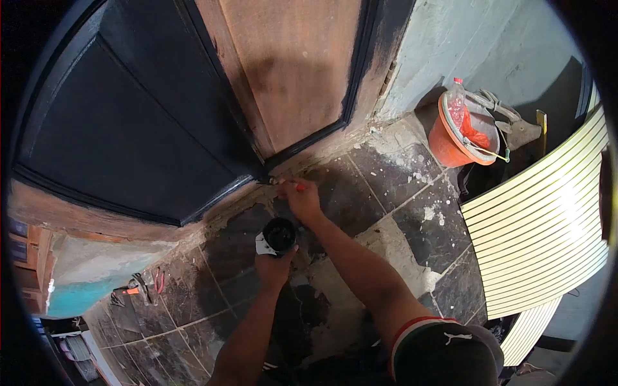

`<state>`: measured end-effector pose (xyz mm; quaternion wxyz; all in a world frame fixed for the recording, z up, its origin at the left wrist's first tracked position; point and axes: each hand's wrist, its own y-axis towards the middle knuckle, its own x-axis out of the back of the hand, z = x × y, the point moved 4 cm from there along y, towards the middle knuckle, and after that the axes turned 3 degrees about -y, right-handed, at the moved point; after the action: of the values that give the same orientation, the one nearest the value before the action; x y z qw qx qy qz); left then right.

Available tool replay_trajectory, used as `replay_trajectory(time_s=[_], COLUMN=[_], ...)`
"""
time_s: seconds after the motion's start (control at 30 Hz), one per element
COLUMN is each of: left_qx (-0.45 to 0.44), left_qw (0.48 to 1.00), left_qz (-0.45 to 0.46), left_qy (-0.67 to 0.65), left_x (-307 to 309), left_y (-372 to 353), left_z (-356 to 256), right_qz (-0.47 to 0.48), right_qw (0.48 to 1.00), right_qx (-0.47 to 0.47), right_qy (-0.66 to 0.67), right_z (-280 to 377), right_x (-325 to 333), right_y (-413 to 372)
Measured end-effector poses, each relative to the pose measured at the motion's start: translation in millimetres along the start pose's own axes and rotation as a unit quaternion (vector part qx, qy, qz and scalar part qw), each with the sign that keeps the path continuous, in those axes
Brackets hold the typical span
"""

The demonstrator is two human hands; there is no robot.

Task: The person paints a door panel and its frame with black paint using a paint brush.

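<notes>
My left hand (275, 267) is wrapped round a small cup of black paint (279, 236), pale on its outside, held above the tiled floor. In my right hand (301, 201) is a paintbrush with a red handle (299, 186). Its tip reaches the bottom corner of the wooden door (290, 58), where the dark moulding meets the lower rail. Black paint covers the left panel (135, 122) and the moulding around the right panel. The right panel itself is bare reddish-brown wood. My fingers partly hide the brush.
An orange bucket (445, 138) holding a plastic bottle (456, 96) stands against the wall on the right. Ribbed cream panels (541, 225) lean nearby. Pliers and other hand tools (143, 287) lie on the floor at left. Dark tiles (347, 186) carry white splatters.
</notes>
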<state>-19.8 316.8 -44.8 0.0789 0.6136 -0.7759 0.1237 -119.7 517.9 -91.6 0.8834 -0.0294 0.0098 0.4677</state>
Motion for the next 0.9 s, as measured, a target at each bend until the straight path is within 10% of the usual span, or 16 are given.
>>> replay_trajectory(time_s=[0.1, 0.33, 0.57, 0.9], left_qx=[-0.013, -0.030, -0.020, -0.032], left_qw=[0.999, 0.998, 0.999, 0.998], left_qz=[-0.026, -0.056, -0.043, -0.055], left_qy=[-0.012, -0.005, 0.004, -0.010], left_x=[4.4, 14.4, 7.7, 8.4], left_y=[-2.5, -7.3, -10.3, -13.5], left_z=[-13.3, -2.4, -15.5, -14.2], right_qz=[-0.008, -0.356, -0.032, 0.076], right_qw=[0.994, 0.918, 0.994, 0.918], right_qx=[0.046, 0.087, 0.067, 0.231], right_qy=[0.103, 0.154, -0.079, -0.313], right_z=[27.3, 52.5, 17.0, 73.1], right_x=[29.0, 118.3, 9.2, 29.9], right_y=[25.6, 84.1, -2.4, 11.7])
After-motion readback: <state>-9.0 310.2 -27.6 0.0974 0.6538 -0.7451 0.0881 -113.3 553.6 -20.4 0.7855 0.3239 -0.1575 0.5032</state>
